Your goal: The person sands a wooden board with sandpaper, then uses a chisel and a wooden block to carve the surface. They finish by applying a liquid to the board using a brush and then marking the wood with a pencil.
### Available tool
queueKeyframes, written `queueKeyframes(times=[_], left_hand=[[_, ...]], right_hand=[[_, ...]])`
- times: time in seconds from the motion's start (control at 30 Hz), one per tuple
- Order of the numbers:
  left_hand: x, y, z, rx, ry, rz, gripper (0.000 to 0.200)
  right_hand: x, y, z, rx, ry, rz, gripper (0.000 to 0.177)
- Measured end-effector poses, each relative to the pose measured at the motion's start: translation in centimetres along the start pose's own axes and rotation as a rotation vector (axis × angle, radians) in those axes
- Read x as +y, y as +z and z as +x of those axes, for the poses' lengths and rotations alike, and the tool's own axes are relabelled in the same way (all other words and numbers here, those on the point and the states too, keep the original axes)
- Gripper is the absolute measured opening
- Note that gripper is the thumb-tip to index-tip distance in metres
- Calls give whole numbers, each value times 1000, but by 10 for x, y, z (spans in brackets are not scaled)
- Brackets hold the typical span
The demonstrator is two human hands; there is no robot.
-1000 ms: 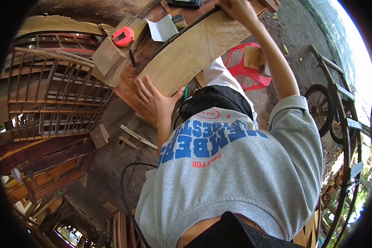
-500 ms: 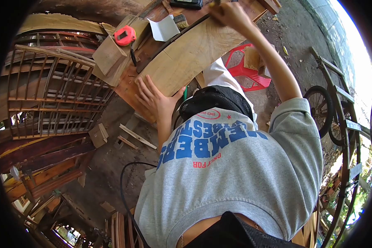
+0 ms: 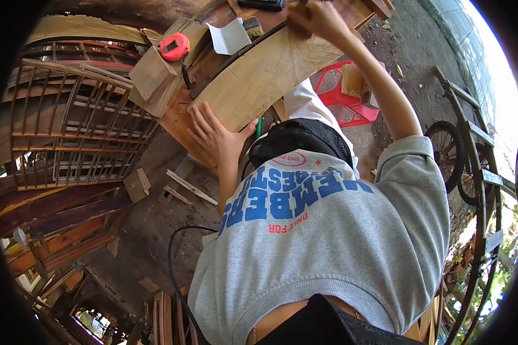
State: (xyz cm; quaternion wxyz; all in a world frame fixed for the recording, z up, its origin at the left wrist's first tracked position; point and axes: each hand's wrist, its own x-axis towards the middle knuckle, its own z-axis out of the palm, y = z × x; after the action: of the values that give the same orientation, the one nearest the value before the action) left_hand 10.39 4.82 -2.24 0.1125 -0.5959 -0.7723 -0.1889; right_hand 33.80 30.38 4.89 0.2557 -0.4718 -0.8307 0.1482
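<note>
A broad, pale wooden board (image 3: 253, 80) lies across the reddish-brown work table, with a dark curved strip (image 3: 236, 56) along its far edge. My left hand (image 3: 217, 137) rests at the board's left end, fingers spread and thumb out by the near corner. Over the board's far right part, my right hand (image 3: 322, 24) is closed around something small; a bit of yellow shows by the fingers, but its kind is hidden. A red tape measure (image 3: 174, 46) with a black strap sits on wood blocks at the left. Beside it are a folded white paper (image 3: 229, 37) and a brush-like block (image 3: 252, 27).
A red plastic stool (image 3: 351, 112) stands beyond my knee, with wood pieces on it. Slatted wooden frames (image 3: 80, 121) lean at the left. Wood offcuts (image 3: 191, 187) lie on the floor. A dark metal frame with wheels (image 3: 472, 132) stands at the right. A black cable (image 3: 170, 253) hangs by my side.
My right hand has shifted slightly left and down over the board's far edge. My left hand and the board stay in place.
</note>
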Motion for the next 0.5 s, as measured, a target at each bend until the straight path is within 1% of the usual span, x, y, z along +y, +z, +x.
queueKeyframes(times=[0.03, 0.1, 0.13, 0.2, 0.23, 0.27, 0.3, 0.33, 0.4, 0.47, 0.5], left_hand=[[1, 0, 0, -8, -4, 4, 122], [0, 1, 1, -7, -4, -4, 122], [0, 1, 0, -8, -6, -11, 122], [-1, 1, 1, -8, -8, -16, 122], [0, 0, 1, -8, -8, -21, 122], [0, -1, 0, -5, -10, -22, 122], [0, -1, 1, -8, -10, -27, 122], [1, -1, 1, -12, -11, -33, 122], [1, -1, 0, -6, -8, -35, 122], [0, 1, 0, -3, -2, -33, 122], [-1, 1, 0, 1, 0, -28, 122]], right_hand=[[0, 0, 0, 0, 0, 1, 35], [1, -3, -1, -69, 28, -22, 33], [12, -13, 0, -41, 89, 151, 30], [56, -20, 7, 211, 53, 158, 26], [75, -26, 9, 248, 100, 126, 26], [78, -33, 11, 286, 149, 95, 25], [80, -36, 13, 198, 210, 9, 25], [79, -27, 11, 200, 209, 5, 25], [70, 5, 5, 181, 39, -183, 47], [20, 9, -12, -92, 56, -74, 45], [20, 9, -15, -91, 59, -75, 45]])
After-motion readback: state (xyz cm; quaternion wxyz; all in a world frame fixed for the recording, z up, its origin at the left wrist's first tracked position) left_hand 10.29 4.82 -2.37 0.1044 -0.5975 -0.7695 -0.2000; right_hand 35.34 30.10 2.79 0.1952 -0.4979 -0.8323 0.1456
